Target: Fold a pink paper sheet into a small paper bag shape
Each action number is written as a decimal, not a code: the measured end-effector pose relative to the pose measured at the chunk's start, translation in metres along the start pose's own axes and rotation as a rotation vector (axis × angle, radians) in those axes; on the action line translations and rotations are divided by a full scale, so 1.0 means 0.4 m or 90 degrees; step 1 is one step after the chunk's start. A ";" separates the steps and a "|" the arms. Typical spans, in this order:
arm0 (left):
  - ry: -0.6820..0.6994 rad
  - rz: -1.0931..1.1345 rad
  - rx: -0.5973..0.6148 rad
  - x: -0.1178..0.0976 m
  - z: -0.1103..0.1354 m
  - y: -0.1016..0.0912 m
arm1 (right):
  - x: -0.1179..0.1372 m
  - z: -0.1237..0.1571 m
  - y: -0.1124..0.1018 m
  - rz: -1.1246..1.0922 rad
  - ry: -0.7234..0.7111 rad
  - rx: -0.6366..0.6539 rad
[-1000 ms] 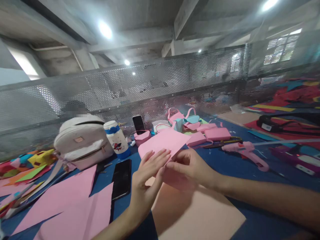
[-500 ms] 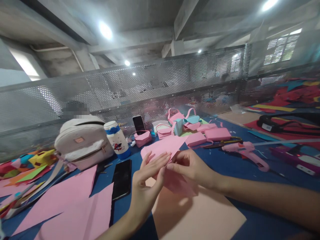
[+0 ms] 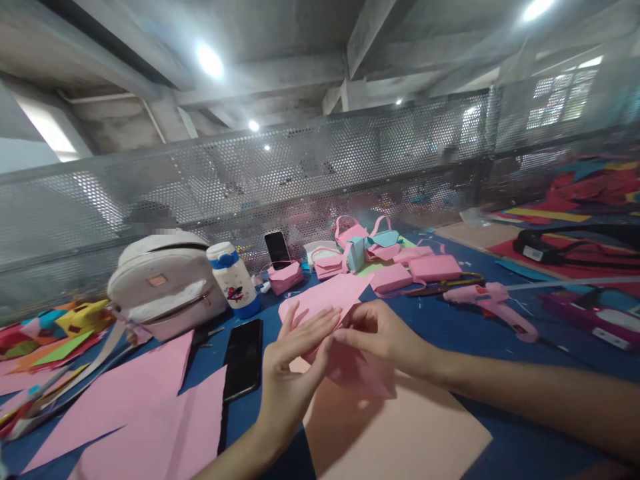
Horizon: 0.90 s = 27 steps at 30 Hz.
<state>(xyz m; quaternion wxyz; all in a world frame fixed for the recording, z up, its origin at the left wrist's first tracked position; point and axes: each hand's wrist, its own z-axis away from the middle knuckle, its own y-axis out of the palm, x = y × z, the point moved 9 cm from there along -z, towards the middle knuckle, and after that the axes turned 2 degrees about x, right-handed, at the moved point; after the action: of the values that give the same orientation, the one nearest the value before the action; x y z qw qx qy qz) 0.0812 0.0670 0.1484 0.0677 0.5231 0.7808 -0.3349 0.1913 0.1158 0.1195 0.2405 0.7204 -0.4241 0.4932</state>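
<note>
Both my hands hold a pink paper sheet (image 3: 327, 297) just above the blue table (image 3: 450, 320). My left hand (image 3: 293, 360) lies with fingers stretched along the sheet's near edge, thumb pressed against it. My right hand (image 3: 380, 333) pinches the sheet from the right, fingers curled around the fold. Part of the sheet hangs below the hands over a larger salmon-pink sheet (image 3: 395, 427) lying flat on the table.
A black phone (image 3: 243, 358) lies left of my hands, with loose pink sheets (image 3: 130, 400) beyond it. Behind stand a white backpack (image 3: 163, 280), a bottle (image 3: 233, 278), a propped phone (image 3: 278, 250) and small paper bags (image 3: 370, 250). A pink glue gun (image 3: 493, 300) lies right.
The pink sheet has folded down lower and closer to my hands over the last second. My hands have stayed nearly in place.
</note>
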 end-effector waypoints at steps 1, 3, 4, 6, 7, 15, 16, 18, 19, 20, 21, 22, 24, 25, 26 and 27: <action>0.003 -0.002 -0.001 -0.001 0.000 -0.001 | 0.001 0.000 0.002 -0.003 -0.001 0.009; 0.014 -0.011 0.001 -0.005 -0.002 -0.004 | 0.005 -0.001 0.003 -0.006 -0.005 0.022; 0.019 -0.015 0.003 -0.007 -0.003 -0.005 | 0.008 -0.001 0.002 -0.003 -0.008 0.023; 0.026 -0.024 0.006 -0.011 -0.005 -0.007 | 0.013 -0.001 -0.002 0.013 -0.017 0.018; 0.028 -0.027 0.006 -0.012 -0.006 -0.008 | 0.015 -0.001 -0.005 0.020 -0.021 0.013; 0.013 -0.027 -0.004 -0.014 -0.007 -0.014 | -0.003 -0.004 -0.025 -0.051 -0.014 -0.040; 0.009 -0.024 -0.007 -0.012 -0.007 -0.016 | -0.009 -0.005 -0.028 -0.062 -0.009 -0.051; 0.003 -0.014 -0.019 -0.010 -0.008 -0.021 | -0.019 -0.004 -0.032 -0.082 0.003 -0.064; 0.001 -0.008 -0.026 -0.009 -0.009 -0.025 | -0.022 -0.003 -0.032 -0.090 0.008 -0.066; -0.001 -0.003 -0.033 -0.007 -0.011 -0.029 | -0.023 -0.002 -0.031 -0.093 0.011 -0.066; -0.002 0.001 -0.041 -0.006 -0.013 -0.033 | -0.022 -0.001 -0.029 -0.092 0.011 -0.066; -0.002 0.003 -0.048 -0.006 -0.015 -0.037 | -0.018 0.000 -0.028 -0.086 0.008 -0.067; -0.003 0.000 -0.054 -0.006 -0.018 -0.042 | -0.009 0.003 -0.028 -0.070 -0.001 -0.072; -0.003 -0.004 -0.054 -0.006 -0.019 -0.042 | -0.006 0.004 -0.028 -0.062 -0.004 -0.074; -0.001 -0.007 -0.053 -0.007 -0.020 -0.043 | -0.004 0.004 -0.028 -0.058 -0.006 -0.076; 0.001 -0.013 -0.051 -0.007 -0.020 -0.042 | -0.005 0.004 -0.028 -0.058 -0.006 -0.077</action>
<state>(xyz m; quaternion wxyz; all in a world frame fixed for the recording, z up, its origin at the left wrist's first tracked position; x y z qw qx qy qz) 0.0699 0.0656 0.1636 0.0850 0.5124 0.7988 -0.3036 0.2013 0.1212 0.1180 0.3035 0.7253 -0.4211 0.4523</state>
